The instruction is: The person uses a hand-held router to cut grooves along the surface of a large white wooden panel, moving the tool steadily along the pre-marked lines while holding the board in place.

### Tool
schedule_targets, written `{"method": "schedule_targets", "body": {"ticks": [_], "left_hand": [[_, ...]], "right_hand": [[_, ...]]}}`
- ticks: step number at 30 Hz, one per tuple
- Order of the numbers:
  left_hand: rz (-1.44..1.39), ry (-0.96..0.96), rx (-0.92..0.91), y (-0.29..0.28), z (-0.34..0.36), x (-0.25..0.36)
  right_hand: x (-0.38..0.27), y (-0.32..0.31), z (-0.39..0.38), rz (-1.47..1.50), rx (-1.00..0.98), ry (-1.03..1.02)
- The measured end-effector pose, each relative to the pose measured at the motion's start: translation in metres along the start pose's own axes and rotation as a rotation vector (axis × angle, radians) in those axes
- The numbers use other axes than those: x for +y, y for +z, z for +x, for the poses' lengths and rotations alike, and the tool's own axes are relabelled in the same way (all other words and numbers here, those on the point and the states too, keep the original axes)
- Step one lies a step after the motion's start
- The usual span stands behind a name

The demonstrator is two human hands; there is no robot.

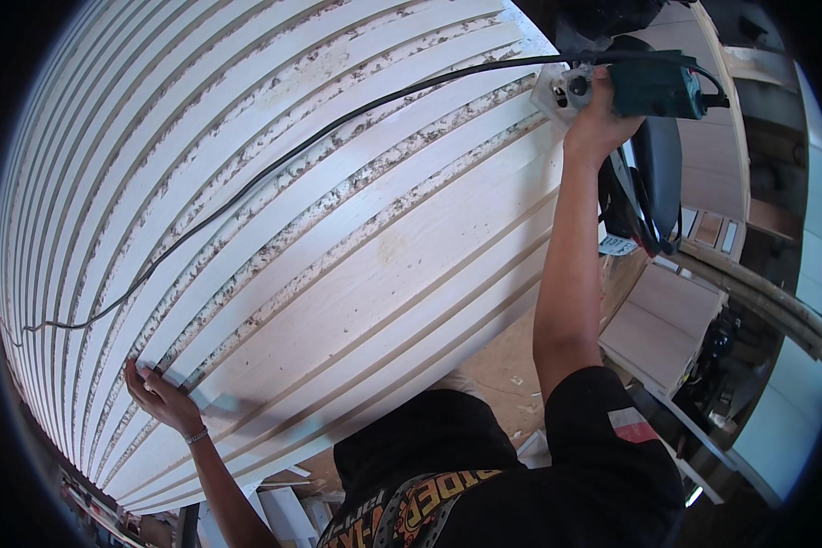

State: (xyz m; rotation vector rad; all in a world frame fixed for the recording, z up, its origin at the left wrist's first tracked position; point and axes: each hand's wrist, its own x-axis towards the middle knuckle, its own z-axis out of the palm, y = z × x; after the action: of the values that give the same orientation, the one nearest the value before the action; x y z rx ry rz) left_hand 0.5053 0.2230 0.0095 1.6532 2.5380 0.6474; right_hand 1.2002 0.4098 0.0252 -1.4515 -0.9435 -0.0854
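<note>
My right hand [601, 130] is wrapped round a teal trim router [659, 85] at the right end of a wide, pale wooden panel [411, 247]. The router's base sits by the panel's edge, its body lying over to the right. Long parallel grooves run along the panel, several of them littered with wood shavings [365, 178]. Over at the left end, my left hand [163, 402] touches the panel with bent fingers. A small dark thing shows at its fingertips, too small to name. A black power cord [310, 142] crosses the panel to the router.
Beyond the panel's right end stands a dark padded seat [658, 173]. Light wooden boxes or panels [659, 320] and long poles [767, 283] are farther right. White board offcuts [288, 516] lie below the panel's near edge, beside my body.
</note>
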Motion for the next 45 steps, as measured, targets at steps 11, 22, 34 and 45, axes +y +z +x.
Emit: {"method": "schedule_targets", "body": {"ticks": [11,22,34,45], "left_hand": [[0.006,-0.012,-0.004,-0.001,0.0,-0.001],[0.01,-0.01,0.008,0.0,-0.001,-0.004],[-0.07,-0.045,0.0,0.0,-0.001,-0.004],[-0.023,0.016,0.012,0.0,0.002,0.001]], "right_hand": [[-0.005,0.024,0.006,0.132,-0.016,-0.028],[-0.006,0.024,0.009,0.159,-0.072,-0.02],[-0.004,0.026,0.005,0.186,-0.126,-0.066],[-0.007,0.028,0.008,0.1,-0.071,-0.004]]}}
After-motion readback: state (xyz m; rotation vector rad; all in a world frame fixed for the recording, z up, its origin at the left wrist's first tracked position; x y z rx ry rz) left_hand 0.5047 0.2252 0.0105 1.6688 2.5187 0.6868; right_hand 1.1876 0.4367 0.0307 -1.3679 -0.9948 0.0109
